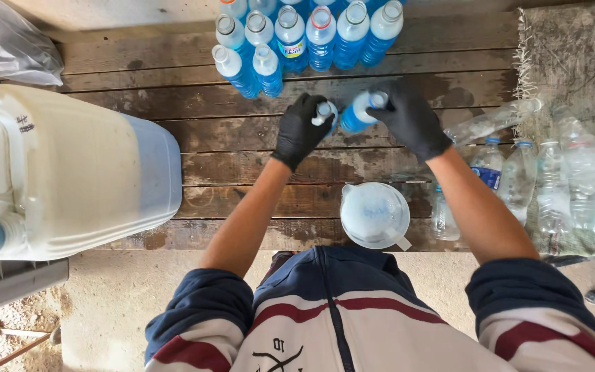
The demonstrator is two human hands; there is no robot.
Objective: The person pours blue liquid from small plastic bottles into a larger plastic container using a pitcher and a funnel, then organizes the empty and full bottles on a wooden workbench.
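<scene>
Left hand [299,131] in a black glove pinches a small white cap [324,110]; right hand [408,117], gloved too, has its grip wrapped around a blue-filled bottle [359,114] at mid-counter [242,172]. Filled bottles [297,41] stand at 12 o'clock, a white funnel [374,215] at 6, empty bottles [538,179] at 3, a big jug [70,172] at 9

Black gloves cover the left hand [300,129] and right hand [409,117]. The bottles [290,41] hold blue liquid under white caps. The jerrycan [70,172] is cream-white, the bench [242,172] weathered brown, the jug [374,215] pale white.
</scene>
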